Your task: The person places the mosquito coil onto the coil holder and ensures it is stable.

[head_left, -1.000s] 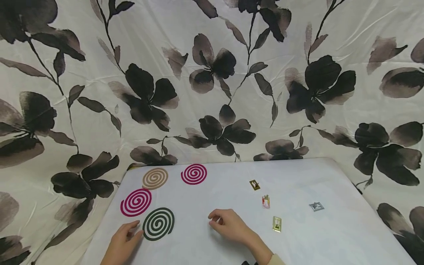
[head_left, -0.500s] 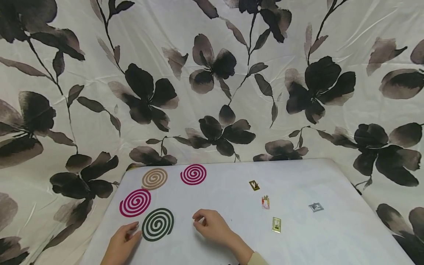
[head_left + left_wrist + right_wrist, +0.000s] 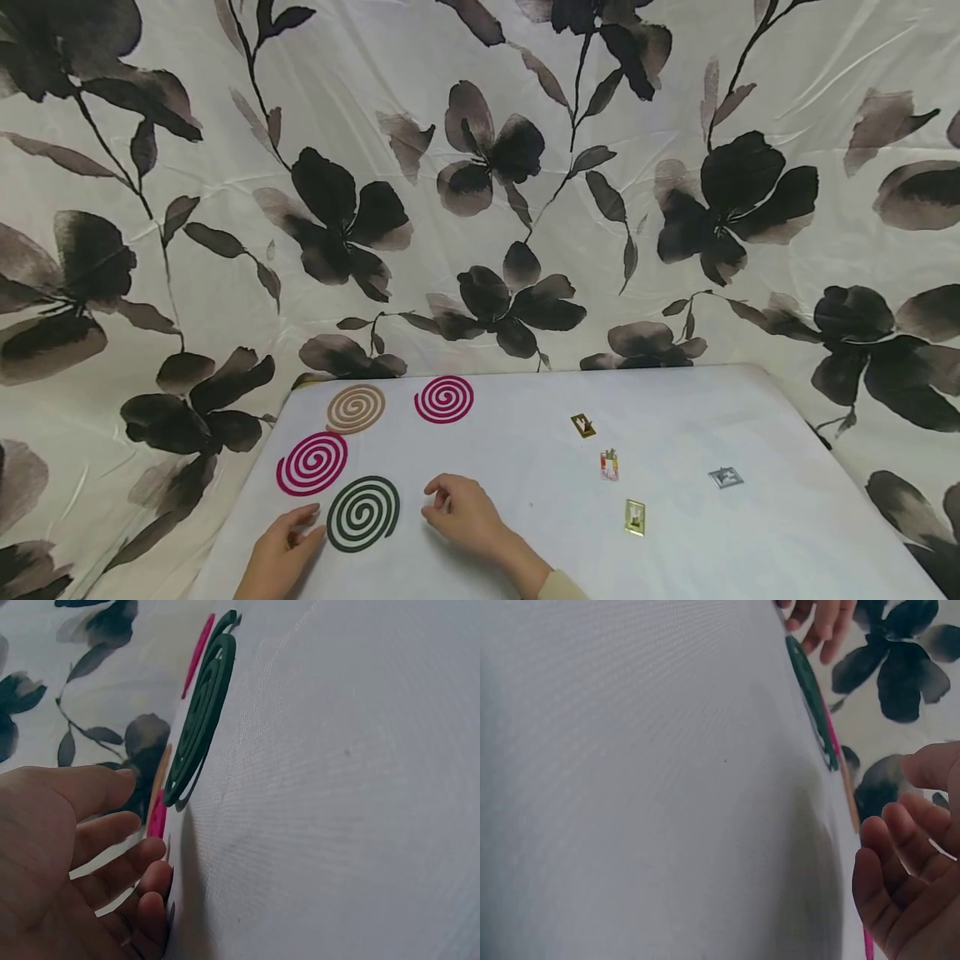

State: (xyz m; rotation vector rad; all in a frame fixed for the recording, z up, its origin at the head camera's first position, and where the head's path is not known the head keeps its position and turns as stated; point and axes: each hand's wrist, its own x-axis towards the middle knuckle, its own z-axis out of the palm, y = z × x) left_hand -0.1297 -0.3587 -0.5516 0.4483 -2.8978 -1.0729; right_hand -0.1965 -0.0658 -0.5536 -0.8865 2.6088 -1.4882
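Note:
A dark green mosquito coil (image 3: 363, 514) lies on the white table between my two hands. My left hand (image 3: 280, 550) rests at its left side, thumb and fingers loosely bent, the thumb tip right at the coil's edge. In the left wrist view, the fingers (image 3: 120, 862) hold nothing and the coil (image 3: 202, 720) sits beyond them. My right hand (image 3: 467, 517) hovers to the coil's right, fingers loosely curled with a gap to the thumb; the right wrist view shows these fingers (image 3: 900, 862) holding nothing. A magenta mosquito coil (image 3: 312, 463) lies just beyond my left hand.
Farther back lie a tan coil (image 3: 356, 408), close against the magenta one, and another magenta coil (image 3: 444, 399). On the right are several small metal stands, including a silver one (image 3: 726, 477) and a gold one (image 3: 634, 517). A floral cloth (image 3: 495, 167) hangs behind the table.
My right hand has moved left across the table, closer to the green coil. My left hand stays beside it. The coils and stands lie as before; the head view has shifted slightly.

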